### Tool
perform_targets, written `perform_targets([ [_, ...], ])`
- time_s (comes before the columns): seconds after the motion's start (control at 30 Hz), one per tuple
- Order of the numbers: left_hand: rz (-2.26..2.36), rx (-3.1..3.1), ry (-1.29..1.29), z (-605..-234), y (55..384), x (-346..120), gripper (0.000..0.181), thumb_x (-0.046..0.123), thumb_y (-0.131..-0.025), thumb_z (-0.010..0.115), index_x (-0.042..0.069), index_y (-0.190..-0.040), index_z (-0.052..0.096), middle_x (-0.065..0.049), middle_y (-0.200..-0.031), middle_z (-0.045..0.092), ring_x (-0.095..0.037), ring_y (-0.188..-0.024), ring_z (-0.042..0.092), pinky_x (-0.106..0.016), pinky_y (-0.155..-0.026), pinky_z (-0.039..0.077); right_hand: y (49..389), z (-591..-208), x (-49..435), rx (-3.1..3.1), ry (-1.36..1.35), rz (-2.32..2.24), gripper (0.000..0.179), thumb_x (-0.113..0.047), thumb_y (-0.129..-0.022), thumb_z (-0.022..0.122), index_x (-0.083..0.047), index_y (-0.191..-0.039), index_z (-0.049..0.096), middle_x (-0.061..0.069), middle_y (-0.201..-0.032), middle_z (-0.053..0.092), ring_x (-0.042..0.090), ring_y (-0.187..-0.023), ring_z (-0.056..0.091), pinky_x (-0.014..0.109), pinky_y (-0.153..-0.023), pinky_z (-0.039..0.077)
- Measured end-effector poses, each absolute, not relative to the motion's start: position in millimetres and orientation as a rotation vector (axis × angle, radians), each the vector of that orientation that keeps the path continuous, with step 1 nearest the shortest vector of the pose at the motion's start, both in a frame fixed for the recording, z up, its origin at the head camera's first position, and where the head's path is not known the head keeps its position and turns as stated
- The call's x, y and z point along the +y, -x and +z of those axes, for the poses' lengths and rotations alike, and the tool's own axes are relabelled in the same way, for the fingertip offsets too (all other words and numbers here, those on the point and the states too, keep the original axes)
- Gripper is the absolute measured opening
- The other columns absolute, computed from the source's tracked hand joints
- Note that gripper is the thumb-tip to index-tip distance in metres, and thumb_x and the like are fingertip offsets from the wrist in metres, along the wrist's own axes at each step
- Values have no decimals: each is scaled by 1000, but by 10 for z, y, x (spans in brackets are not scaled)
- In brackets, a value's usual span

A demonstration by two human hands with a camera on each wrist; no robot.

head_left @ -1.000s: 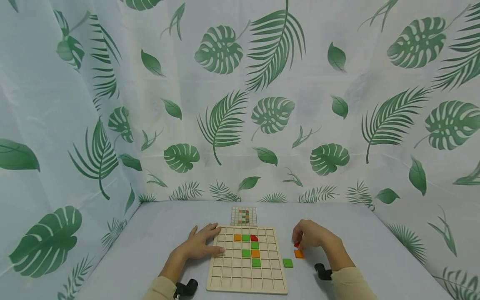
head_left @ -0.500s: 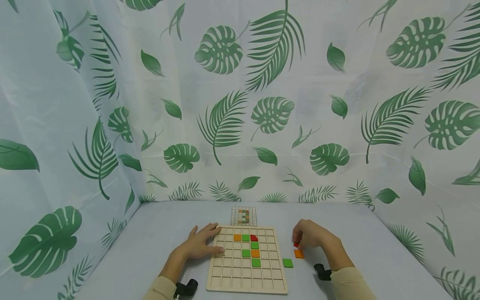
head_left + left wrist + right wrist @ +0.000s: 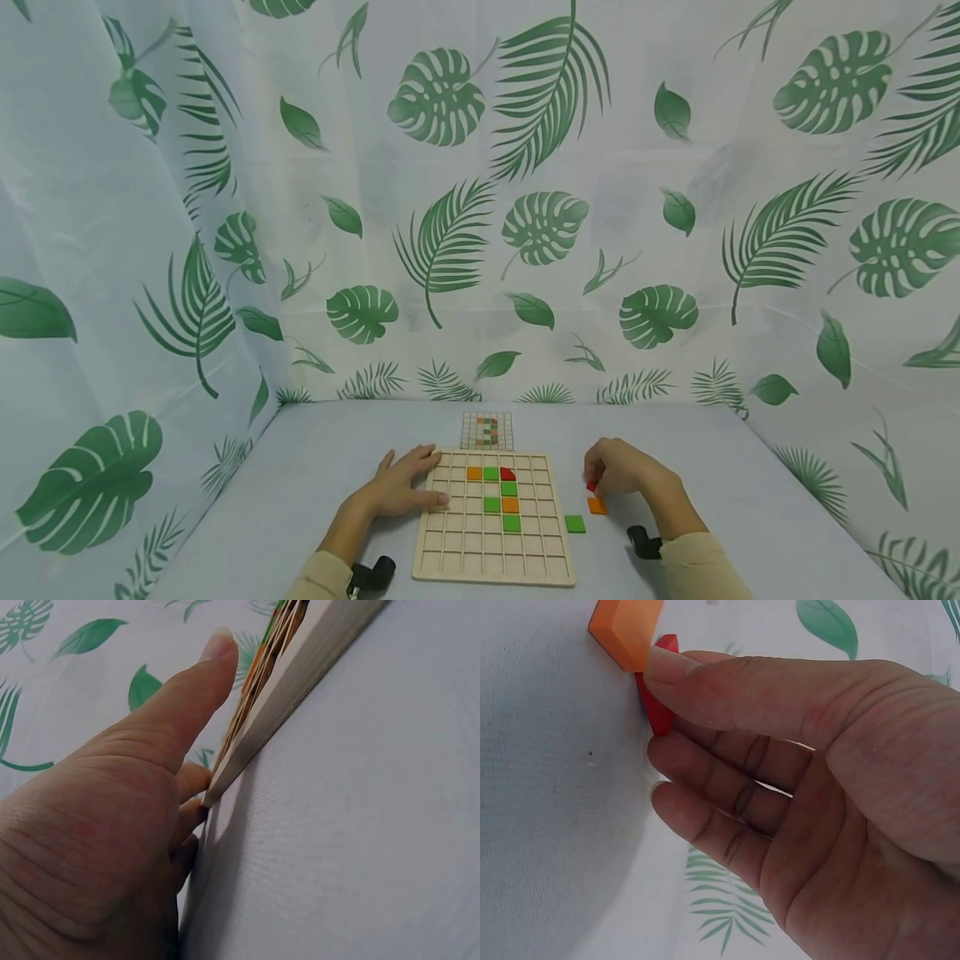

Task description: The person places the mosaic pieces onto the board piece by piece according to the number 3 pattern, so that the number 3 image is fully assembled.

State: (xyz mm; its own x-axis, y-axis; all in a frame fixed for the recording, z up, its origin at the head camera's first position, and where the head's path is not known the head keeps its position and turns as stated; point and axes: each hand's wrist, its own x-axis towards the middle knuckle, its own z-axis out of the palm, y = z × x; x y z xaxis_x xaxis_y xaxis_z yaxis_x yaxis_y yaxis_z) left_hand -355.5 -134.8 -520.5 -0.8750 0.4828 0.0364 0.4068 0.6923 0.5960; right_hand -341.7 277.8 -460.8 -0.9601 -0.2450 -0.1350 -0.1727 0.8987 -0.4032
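Observation:
In the head view my left hand [image 3: 401,486] rests at the left edge of a wooden grid board [image 3: 459,567]. Its thumb [image 3: 217,664] reaches over the top of the board, and the other fingers touch the board's edge. Green, orange and red tiles lie in several of the board's squares. To the right of the board my right hand [image 3: 621,467] pinches a red tile [image 3: 658,709] between thumb and fingers, low at the tabletop. An orange tile [image 3: 597,506] lies right beside that thumb. Nearer the board lies a green tile [image 3: 575,524].
A small printed pattern card [image 3: 487,431] with a coloured grid lies just behind the board. White table cloth [image 3: 772,533] spreads around, and a leaf-print curtain [image 3: 570,333] hangs at the back and sides. Each wrist wears a black camera [image 3: 643,542].

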Motion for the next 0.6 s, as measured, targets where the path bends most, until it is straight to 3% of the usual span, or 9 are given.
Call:
perform_targets([
  [0.6, 927, 2776, -738, -5216, 3565, -1349, 90, 60, -90, 73, 10, -159, 44, -14, -169, 34, -40, -159, 24, -72, -125, -4, 3424, -4628, 2766, 2910, 328, -569, 25, 5, -76, 85, -15, -76, 71, -1, -74, 63, 17, -71, 56, 31, -63, 48],
])
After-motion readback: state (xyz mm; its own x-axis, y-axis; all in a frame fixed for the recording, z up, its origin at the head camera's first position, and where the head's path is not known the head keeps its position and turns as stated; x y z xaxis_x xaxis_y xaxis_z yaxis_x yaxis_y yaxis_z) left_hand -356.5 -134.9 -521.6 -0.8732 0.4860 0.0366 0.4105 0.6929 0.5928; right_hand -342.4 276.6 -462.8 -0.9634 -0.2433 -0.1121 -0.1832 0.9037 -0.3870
